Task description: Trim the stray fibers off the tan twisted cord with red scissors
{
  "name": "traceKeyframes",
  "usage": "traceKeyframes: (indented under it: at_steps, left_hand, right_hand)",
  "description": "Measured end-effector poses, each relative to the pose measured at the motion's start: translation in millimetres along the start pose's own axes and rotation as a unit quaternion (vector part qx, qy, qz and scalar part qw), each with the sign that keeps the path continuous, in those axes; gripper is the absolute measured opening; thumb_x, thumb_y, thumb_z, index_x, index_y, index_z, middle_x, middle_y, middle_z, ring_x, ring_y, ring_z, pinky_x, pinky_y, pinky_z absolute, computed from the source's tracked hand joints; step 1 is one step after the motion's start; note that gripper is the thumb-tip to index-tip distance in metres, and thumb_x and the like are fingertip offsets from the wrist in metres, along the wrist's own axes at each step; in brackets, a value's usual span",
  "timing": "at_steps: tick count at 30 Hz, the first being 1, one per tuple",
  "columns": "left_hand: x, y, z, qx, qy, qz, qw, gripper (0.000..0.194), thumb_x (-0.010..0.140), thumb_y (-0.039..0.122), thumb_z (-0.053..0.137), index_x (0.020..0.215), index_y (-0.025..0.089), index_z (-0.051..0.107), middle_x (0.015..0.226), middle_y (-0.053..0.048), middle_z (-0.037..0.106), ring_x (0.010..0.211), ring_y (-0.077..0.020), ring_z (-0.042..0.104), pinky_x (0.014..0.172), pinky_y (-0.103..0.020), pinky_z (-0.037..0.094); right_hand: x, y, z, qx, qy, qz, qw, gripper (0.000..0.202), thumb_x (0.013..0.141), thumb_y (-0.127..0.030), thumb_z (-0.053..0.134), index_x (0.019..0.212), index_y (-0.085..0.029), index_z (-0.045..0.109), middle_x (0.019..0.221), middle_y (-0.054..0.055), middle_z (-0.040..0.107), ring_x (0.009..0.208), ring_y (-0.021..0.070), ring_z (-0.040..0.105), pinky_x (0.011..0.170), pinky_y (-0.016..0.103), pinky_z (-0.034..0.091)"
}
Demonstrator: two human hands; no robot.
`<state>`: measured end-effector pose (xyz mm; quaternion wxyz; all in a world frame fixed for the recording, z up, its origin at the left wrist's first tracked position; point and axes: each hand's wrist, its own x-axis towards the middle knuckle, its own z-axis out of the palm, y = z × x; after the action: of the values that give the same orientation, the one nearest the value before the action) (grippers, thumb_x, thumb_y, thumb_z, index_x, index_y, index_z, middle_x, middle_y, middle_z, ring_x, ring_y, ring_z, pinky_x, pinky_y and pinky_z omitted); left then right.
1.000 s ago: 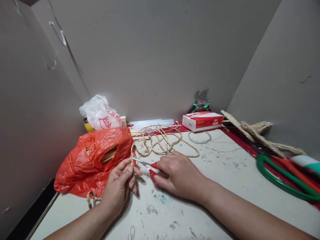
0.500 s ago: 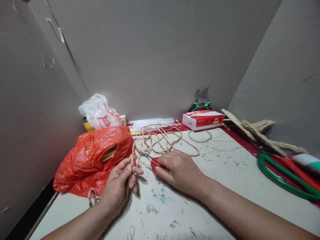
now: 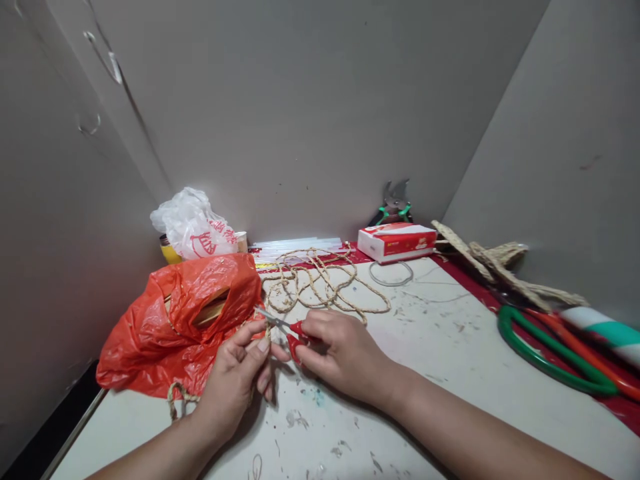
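Observation:
My left hand (image 3: 245,365) pinches a thin braided straw rope, whose short upper end stands at the fingertips. My right hand (image 3: 345,348) grips red-handled scissors (image 3: 295,338). Their blades are spread and lie at the rope, just above my left fingertips; whether they touch it I cannot tell. A long stretch of the same straw rope (image 3: 327,293) lies in loose loops on the table beyond my hands. Another bit of rope (image 3: 175,400) shows left of my left wrist. Beside that hand, a red plastic bag (image 3: 150,320) holds pale strips of material.
Along the back stand a white plastic bag (image 3: 193,223), clear sticks (image 3: 300,248), a red and white tissue pack (image 3: 397,242) and green-handled cutters (image 3: 397,200). A wire ring (image 3: 391,273) lies in front. To the right are straw braids (image 3: 500,263) and a green handle (image 3: 530,360).
The scissors have moved left to the rope, and their blades have spread apart. My left hand stays on the rope. The view has shifted slightly.

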<state>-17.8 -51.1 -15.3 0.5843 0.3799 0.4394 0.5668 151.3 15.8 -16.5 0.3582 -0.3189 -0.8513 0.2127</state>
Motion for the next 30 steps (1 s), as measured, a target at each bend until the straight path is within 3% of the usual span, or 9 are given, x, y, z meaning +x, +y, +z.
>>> traceKeyframes:
  at_steps: [3, 8, 21, 30]
  left_hand:
    - [-1.2, -0.8, -0.1, 0.011, 0.022, 0.016, 1.0, 0.031, 0.082, 0.031, 0.062, 0.107, 0.017, 0.052, 0.074, -0.001, 0.066, 0.039, -0.0039, 0.039, 0.039, -0.02, 0.039]
    - [-0.3, -1.5, -0.2, 0.008, 0.042, 0.031, 0.999, 0.031, 0.081, 0.03, 0.064, 0.106, 0.018, 0.051, 0.076, -0.001, 0.067, 0.039, -0.0035, 0.038, 0.039, -0.02, 0.037]
    - [0.6, 3.6, 2.5, -0.007, 0.054, 0.029, 0.998, 0.034, 0.079, 0.031, 0.066, 0.107, 0.016, 0.053, 0.076, -0.002, 0.067, 0.04, -0.003, 0.038, 0.04, -0.019, 0.035]
    - [-1.5, 3.2, 3.8, -0.004, 0.042, 0.032, 0.999, 0.027, 0.081, 0.029, 0.064, 0.102, 0.016, 0.054, 0.074, 0.0, 0.066, 0.04, -0.0028, 0.039, 0.04, -0.018, 0.036]
  right_hand:
    - [-2.7, 2.3, -4.1, -0.136, -0.009, -0.018, 0.99, 0.016, 0.073, -0.031, 0.058, 0.062, -0.019, 0.053, 0.061, -0.001, 0.051, 0.06, 0.0125, 0.041, 0.061, 0.027, 0.026]
    - [-2.7, 0.3, -5.5, -0.209, -0.008, -0.032, 0.977, 0.019, 0.074, -0.037, 0.058, 0.072, -0.019, 0.06, 0.067, 0.002, 0.059, 0.066, 0.0163, 0.048, 0.067, 0.03, 0.027]
    - [-2.8, 5.9, -4.2, -0.206, -0.029, -0.083, 0.975, 0.027, 0.085, -0.03, 0.05, 0.062, -0.018, 0.057, 0.06, 0.0, 0.059, 0.057, 0.0121, 0.045, 0.063, 0.029, 0.024]
    - [-4.6, 0.1, -4.8, -0.186, -0.034, -0.051, 0.981, 0.018, 0.074, -0.034, 0.056, 0.064, -0.019, 0.057, 0.061, 0.0, 0.057, 0.06, 0.0139, 0.045, 0.063, 0.029, 0.024]
